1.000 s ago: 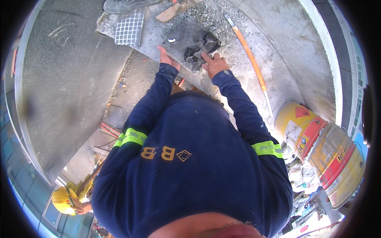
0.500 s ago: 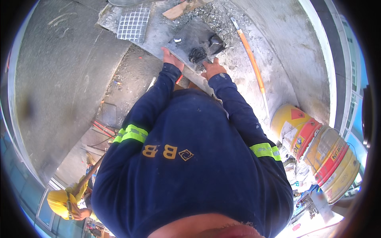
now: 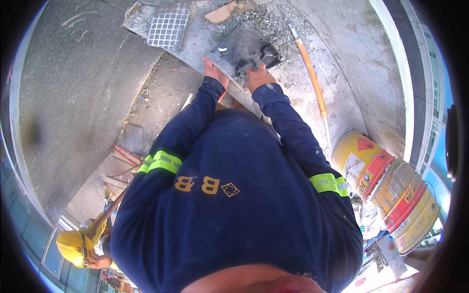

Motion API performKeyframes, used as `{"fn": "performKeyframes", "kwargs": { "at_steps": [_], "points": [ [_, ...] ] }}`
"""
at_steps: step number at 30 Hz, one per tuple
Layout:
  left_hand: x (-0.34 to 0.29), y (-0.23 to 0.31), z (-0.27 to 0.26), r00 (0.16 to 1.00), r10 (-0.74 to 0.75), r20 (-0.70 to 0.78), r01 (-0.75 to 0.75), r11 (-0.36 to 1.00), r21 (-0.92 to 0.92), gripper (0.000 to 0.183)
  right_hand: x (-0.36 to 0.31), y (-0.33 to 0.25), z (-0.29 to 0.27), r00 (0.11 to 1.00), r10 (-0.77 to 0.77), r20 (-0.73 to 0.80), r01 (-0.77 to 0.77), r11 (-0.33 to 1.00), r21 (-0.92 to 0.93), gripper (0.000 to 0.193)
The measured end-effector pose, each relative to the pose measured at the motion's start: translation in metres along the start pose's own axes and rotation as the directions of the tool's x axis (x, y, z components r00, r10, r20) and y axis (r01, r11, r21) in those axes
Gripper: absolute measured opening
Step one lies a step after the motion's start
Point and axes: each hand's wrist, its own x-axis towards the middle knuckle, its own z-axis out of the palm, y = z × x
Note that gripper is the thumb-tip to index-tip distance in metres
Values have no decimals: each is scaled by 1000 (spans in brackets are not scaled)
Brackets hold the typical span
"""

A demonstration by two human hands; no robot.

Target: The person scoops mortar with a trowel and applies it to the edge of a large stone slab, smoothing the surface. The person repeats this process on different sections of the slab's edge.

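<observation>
My left hand (image 3: 215,73) is at the near edge of a grey slab (image 3: 195,58), with its visible fingers stretched out and no object seen in it. My right hand (image 3: 261,78) reaches onto a dark, rough clump (image 3: 241,69) on a sheet of black plastic (image 3: 239,39). Its visible fingers are apart and touch the clump, and part of the clump is hidden under them. Beside that hand the plastic is crumpled and shiny (image 3: 270,52). A small white scrap (image 3: 223,49) lies on the sheet.
A metal grid (image 3: 167,28) and a wooden board (image 3: 229,11) lie beyond my hands. An orange-sleeved rod (image 3: 311,71) lies to the right, near stacked yellow and red pails (image 3: 359,158). Concrete walls rise on both sides. At lower left is a person in a yellow helmet (image 3: 72,248).
My right hand has moved slightly forward onto the dark clump, covering part of it. My left hand stays at the slab's edge. The view has shifted a little.
</observation>
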Motion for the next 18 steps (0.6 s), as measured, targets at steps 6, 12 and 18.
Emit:
{"fn": "performKeyframes", "kwargs": {
  "at_steps": [6,12,18],
  "points": [
    [-4,1,5,1000,-1,8,1,1000,20,83,13,2,6,998,-16,56,23,993,-118,47],
    [5,0,-1,1000,16,-5,-16,999,35,84,16,-9,-3,976,-12,218,68,966,-248,44],
    [10,-5,-8,999,-32,31,31,999,11,83,24,12,26,1000,-11,10,12,997,-81,41]
  ]
}}
